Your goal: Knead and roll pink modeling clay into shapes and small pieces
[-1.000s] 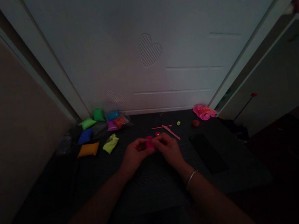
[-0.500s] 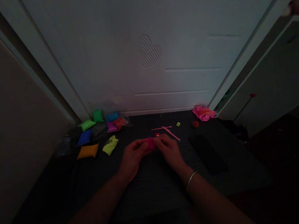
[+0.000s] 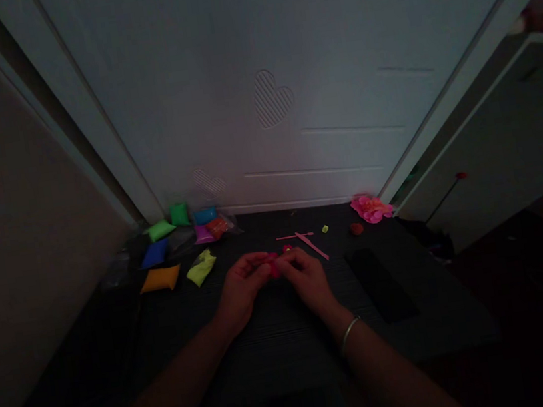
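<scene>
Pink piece (image 3: 274, 268), partly hidden; visible long axis runs roughly front to back. Left hand (image 3: 240, 292) and right hand (image 3: 311, 282) pinch it from opposite sides, fingers closed on it.

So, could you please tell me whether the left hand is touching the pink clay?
Touching: the head view shows the left hand pinching the pink clay between thumb and fingers.

Eight bright plastic packets (image 3: 161, 279) lie left; two slim pink tools (image 3: 314, 247), one magenta lump (image 3: 274, 270), one pink flower (image 3: 372, 209).
</scene>
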A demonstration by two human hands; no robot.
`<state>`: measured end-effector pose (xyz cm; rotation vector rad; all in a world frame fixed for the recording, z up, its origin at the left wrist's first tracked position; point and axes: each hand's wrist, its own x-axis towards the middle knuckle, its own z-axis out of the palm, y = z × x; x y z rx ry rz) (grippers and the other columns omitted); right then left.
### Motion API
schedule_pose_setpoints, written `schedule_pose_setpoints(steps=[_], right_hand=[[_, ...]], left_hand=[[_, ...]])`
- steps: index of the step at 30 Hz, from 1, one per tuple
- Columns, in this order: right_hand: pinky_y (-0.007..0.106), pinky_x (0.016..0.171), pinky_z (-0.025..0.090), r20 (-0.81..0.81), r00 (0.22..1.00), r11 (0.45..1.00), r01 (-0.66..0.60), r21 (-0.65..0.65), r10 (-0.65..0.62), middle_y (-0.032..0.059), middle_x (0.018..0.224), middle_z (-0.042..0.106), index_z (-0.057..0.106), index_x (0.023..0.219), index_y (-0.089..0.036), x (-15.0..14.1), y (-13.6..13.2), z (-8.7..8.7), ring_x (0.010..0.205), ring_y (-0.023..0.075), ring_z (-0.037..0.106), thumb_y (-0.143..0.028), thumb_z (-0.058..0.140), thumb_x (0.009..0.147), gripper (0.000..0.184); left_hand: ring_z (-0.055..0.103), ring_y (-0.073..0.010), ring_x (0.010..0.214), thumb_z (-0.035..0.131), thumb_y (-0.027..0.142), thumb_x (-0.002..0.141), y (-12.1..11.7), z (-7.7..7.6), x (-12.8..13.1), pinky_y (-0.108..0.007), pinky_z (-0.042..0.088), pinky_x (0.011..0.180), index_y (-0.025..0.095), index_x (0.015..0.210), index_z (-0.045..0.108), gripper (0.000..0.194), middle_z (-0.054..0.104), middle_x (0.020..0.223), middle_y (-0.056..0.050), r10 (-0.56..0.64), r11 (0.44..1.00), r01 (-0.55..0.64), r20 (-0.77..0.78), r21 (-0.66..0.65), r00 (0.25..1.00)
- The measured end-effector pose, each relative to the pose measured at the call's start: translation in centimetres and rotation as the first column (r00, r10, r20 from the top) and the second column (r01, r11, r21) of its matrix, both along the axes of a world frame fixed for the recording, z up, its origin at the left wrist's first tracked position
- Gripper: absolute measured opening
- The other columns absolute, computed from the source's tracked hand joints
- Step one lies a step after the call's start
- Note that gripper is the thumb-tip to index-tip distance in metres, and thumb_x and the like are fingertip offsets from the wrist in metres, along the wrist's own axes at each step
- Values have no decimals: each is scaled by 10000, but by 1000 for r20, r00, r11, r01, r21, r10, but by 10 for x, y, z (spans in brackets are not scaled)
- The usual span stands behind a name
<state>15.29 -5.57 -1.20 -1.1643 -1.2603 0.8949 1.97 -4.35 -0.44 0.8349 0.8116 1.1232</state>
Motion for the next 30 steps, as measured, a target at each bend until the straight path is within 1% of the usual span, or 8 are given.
schedule_pose_setpoints(steps=[3,5,8,14,19,24,27,30], right_hand=[[257,667,406,19,1000,1000,18,19,-19,-20,665,560,615,620,-196,0,0,1,668,121,516,-317,538,773,211],[261,677,419,-33,999,1000,-9,-1,9,-15,723,592,629,705,-202,-1,-1,0,703,130,537,-316,592,732,122],[263,679,433,-76,997,999,-33,-19,31,-9,776,612,629,759,-205,-2,-1,0,733,141,553,-294,673,653,145],[258,652,412,11,1000,1000,11,-3,-11,-22,651,575,628,641,-196,0,-1,0,648,121,521,-347,541,766,214],[262,649,430,-37,999,999,-13,-34,12,-6,745,603,630,728,-197,-3,-2,0,692,137,536,-331,685,627,177],[249,620,403,4,1000,1000,22,-13,-22,-22,643,567,622,632,-189,-2,-2,1,630,120,509,-333,586,732,179],[252,638,403,14,1000,1000,26,3,-26,-17,665,579,634,675,-191,1,-1,2,647,125,518,-353,520,785,227],[270,725,416,13,1000,999,10,34,-10,7,758,612,651,794,-196,2,-1,2,753,144,551,-369,428,839,285]], left_hand=[[616,-121,740,715,200,618,1,0,0,-267,471,738,152,847,618,253,680,837,-31,-1,1000,1,-4,8,1000],[615,-115,737,713,194,621,2,-1,1,-249,464,723,156,842,614,245,680,821,-22,14,1000,-14,3,11,1000],[613,-109,726,709,190,625,2,-3,1,-237,454,716,153,814,617,213,682,790,-18,22,999,-22,8,31,1000],[609,-102,680,707,197,627,3,-4,1,-239,454,698,154,783,626,181,684,766,-7,20,999,-19,-15,36,1000],[619,-117,716,714,209,617,4,-5,1,-251,456,721,149,783,629,195,686,774,-17,47,997,-46,-14,61,999],[618,-120,678,702,239,631,1,-3,0,-266,462,714,157,804,640,202,687,769,-16,24,996,-18,-63,83,998],[615,-137,788,733,198,588,1,-1,0,-259,452,745,166,868,641,297,685,888,-31,-23,997,31,-111,73,994],[608,-134,785,740,184,574,2,-2,0,-258,447,746,160,862,646,304,687,883,-32,-42,999,46,-144,27,989]])
